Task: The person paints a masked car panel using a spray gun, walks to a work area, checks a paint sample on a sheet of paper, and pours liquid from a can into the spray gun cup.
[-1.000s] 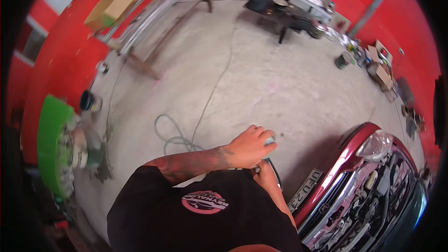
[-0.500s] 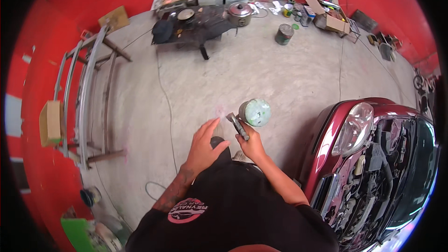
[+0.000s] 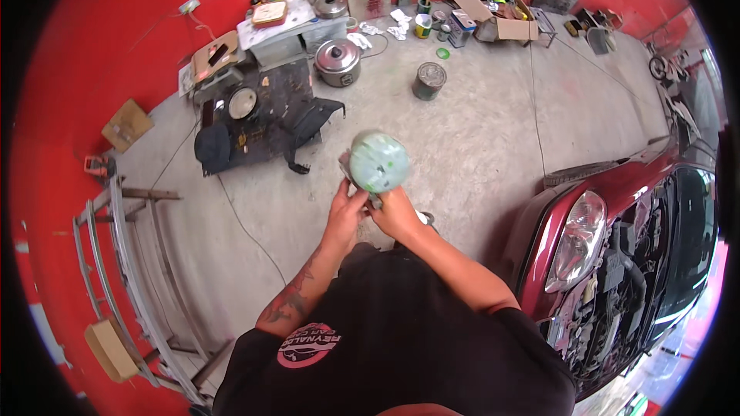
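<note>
In front of my body I hold a spray gun [image 3: 344, 163], its round cup [image 3: 379, 160] topped by a pale green, paint-stained lid that faces up. My right hand [image 3: 397, 214] is closed around the handle, just below the cup. Close beside it, my left hand [image 3: 347, 206] is closed at the gun's lower left side, the thumb against it. The cup and my fingers hide most of the gun's body, so the exact grip of the left fingertips is not visible.
A dark red car [image 3: 532, 239] with its engine bay exposed stands at right. Ahead-left is a low black table [image 3: 270, 100] with a lidded pot [image 3: 338, 62] beside it. A paint can [image 3: 429, 81] stands on the floor. At left is a metal frame [image 3: 127, 246]; a cable [image 3: 250, 227] crosses the floor.
My left hand, open and apart before, has come to the spray gun. The gun has turned and moved forward and left in my right hand. The whole view has swung toward the right.
</note>
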`<state>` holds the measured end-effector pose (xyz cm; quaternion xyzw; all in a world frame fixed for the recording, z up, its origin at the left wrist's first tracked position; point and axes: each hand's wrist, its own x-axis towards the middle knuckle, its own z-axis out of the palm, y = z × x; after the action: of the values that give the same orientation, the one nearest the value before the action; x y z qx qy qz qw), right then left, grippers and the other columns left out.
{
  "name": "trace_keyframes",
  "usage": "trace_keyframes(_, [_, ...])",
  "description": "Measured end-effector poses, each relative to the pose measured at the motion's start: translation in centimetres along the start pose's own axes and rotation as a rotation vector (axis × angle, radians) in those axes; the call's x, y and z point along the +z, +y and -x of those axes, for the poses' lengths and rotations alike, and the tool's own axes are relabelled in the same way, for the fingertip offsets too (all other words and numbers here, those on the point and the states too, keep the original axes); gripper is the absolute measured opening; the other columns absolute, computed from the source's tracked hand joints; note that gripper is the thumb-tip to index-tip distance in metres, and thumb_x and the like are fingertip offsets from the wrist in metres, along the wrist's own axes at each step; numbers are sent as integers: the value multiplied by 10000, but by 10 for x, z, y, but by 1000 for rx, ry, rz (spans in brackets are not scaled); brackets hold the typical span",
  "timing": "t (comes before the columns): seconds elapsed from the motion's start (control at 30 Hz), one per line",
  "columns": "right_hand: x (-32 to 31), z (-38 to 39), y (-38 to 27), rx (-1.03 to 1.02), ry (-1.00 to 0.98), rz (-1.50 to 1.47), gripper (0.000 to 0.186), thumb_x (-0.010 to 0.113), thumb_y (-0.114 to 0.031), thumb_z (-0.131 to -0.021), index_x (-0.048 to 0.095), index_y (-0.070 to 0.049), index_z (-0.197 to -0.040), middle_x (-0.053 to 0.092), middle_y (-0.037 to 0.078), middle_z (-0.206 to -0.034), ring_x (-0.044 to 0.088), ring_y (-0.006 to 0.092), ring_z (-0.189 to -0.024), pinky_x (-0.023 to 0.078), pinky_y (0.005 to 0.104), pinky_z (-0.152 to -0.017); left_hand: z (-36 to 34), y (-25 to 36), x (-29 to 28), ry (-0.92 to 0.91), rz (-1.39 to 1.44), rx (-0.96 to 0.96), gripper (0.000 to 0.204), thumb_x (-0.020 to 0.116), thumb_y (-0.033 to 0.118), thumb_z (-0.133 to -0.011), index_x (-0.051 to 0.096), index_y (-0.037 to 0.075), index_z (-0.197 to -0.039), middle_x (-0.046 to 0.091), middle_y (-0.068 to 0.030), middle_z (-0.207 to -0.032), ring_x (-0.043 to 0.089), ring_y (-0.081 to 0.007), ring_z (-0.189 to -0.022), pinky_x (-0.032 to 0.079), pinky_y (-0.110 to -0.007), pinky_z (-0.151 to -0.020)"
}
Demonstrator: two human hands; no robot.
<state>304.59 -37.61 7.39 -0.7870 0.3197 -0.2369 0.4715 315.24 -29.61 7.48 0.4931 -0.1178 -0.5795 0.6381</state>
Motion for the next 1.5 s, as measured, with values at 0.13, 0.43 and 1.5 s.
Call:
trace_keyframes(0.13, [-17,-97,13,-66,57,62,401,657,6,-719,642,-34,-1118,653,224,-1093,603,442,-1023,509,477,-867,-92,62,21,38,57,65,411,536,141,-957,467,123,-1362,605,3,-1127,583,-117,-954,476,-291,-764])
trace_keyframes(0.43, [-139,-240,165,79,-240,158,532,679,-163,-858,485,-61,-1342,526,211,-1262,591,410,-1064,501,480,-900,-388,107,-28,117,99,37,447,486,210,-936,454,182,-1381,562,-38,-1318,520,-237,-1229,389,-507,-1017])
trace_keyframes(1.5, [-231,-729,737,594,-877,308,339,536,-342,-934,658,-110,-1150,662,212,-1064,632,414,-991,496,494,-863,-1057,98,-44,470,9,-217,446,586,312,-982,563,15,-1314,590,-49,-1288,520,-166,-1195,370,-322,-1038])
